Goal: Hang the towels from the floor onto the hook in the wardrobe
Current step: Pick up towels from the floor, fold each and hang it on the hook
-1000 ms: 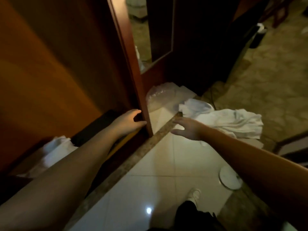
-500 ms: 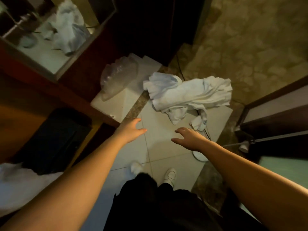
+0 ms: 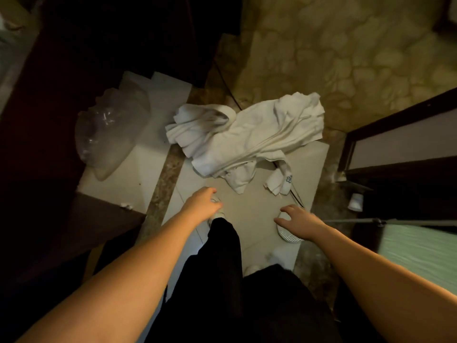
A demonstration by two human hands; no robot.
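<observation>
The towels [image 3: 249,139] lie in a crumpled white heap on the pale floor tiles [image 3: 249,211] ahead of me, partly spilling over the brown stone strip [image 3: 163,179] and onto the patterned carpet [image 3: 346,58] behind. The cloth is bunched and twisted into long folds, with one rumpled mass at the left end and a narrow tail at the lower right that carries a small blue mark. A thin dark cord [image 3: 227,87] runs under the heap.

My left hand [image 3: 201,203] reaches forward above my shoe [image 3: 217,214], fingers relaxed and holding nothing, just short of the heap. My right hand [image 3: 296,217] is spread loosely, palm down, empty, over a round white disc [image 3: 288,235] on the tiles; I cannot tell whether it touches it. Both hands are apart from the towels.

To the left, a clear plastic bag [image 3: 111,129] sits on the floor beside dark wooden furniture [image 3: 61,70]. A small white cup [image 3: 356,201] lies at the right.
</observation>
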